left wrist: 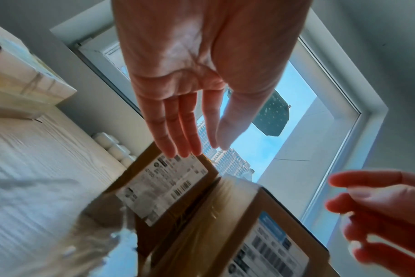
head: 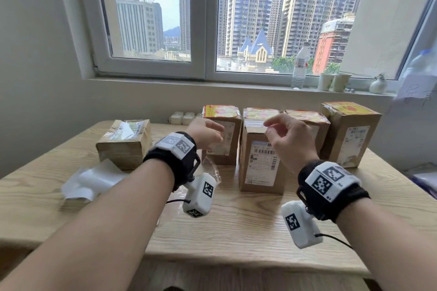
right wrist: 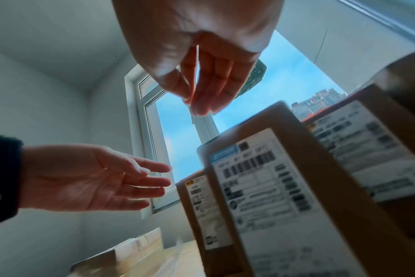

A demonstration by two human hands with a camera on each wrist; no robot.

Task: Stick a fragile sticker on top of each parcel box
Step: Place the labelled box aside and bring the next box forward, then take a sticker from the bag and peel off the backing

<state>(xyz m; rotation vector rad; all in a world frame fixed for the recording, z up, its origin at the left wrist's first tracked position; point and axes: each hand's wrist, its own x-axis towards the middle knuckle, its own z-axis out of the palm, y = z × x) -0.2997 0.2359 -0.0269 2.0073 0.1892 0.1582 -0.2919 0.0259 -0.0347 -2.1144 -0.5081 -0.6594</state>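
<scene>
The left hand (head: pixel 207 132) has straight, loose fingers. The right hand (head: pixel 287 134) pinches empty fingertips above a tall brown cardboard box (head: pixel 260 151) at 12 o'clock.

Third parcel box (head: pixel 307 123): front mostly hidden behind right hand (head: pixel 289 139).
Shipping labels (right wrist: pixel 261 187): print blurred, unreadable.
Clear wrapper (left wrist: pixel 88 243): smeared by blur, shape unclear.
Sticker wording (head: pixel 221 111): too small to read.

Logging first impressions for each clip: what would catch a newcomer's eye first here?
Four upright brown cardboard parcel boxes line the pale wooden table, each topped with a red-and-yellow sticker. The left hand and right hand hang before them. A flatter tape-wrapped cardboard box at far left shows no such sticker.
</scene>
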